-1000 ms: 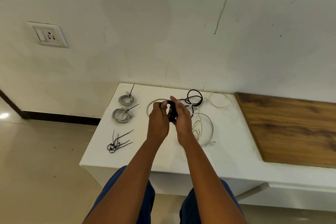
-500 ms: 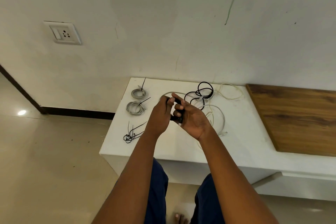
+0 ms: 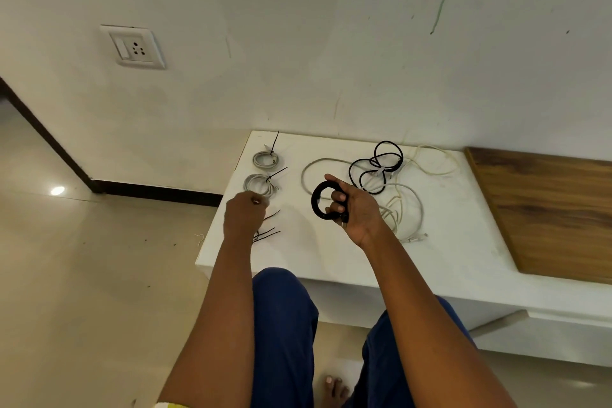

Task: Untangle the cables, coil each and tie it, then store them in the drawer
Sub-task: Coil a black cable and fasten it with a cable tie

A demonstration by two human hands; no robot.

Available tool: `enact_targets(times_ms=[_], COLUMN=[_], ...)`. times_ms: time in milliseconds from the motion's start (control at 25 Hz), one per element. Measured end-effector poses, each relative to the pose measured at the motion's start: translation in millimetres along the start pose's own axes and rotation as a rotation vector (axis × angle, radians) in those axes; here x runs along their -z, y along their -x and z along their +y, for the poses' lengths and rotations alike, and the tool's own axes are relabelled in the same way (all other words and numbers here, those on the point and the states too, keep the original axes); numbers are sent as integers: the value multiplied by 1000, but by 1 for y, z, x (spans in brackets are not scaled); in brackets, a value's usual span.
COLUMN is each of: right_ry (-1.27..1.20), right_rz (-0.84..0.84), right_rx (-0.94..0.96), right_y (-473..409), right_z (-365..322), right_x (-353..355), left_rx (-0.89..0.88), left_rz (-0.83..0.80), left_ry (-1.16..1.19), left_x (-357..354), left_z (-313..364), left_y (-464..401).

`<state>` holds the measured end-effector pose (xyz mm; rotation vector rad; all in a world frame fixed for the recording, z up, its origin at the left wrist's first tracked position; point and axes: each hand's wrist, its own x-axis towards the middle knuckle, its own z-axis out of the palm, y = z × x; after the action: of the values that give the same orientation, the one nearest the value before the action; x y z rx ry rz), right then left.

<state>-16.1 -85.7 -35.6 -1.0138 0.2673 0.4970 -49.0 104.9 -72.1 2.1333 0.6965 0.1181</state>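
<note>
My right hand grips a coiled black cable above the white counter. My left hand hovers over the loose black zip ties at the counter's left edge, its fingers curled; whether it holds a tie is hidden. Two grey coils, each bound with a black tie, lie at the back left: a small coil and a larger coil. A loose black cable and tangled white cables sprawl on the right of the counter.
A wooden panel covers the counter's right part. A wall socket sits on the wall at upper left. Tiled floor lies to the left, below the counter's edge. My blue-trousered legs and a bare foot are below.
My left hand let go of the black coil and moved left and down to the zip ties. My right hand keeps the coil. The camera view has shifted left and closer.
</note>
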Motion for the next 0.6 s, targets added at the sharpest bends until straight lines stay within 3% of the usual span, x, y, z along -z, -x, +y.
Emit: enact_targets(times_ms=[120,280,600], right_ry=[19,40,30], right_rz=[0,33,35], right_rx=[-5,-17,-23], right_y=[0,-3,-3], right_z=[-2,-3,-4], right_x=[3,4,3], left_rx=[129,213,255], left_rz=[153,47,85], left_ry=[-99,-85,-105], left_x=[12,11,-2], left_z=[-21,-29,-24], left_y=[-6,-7,-8])
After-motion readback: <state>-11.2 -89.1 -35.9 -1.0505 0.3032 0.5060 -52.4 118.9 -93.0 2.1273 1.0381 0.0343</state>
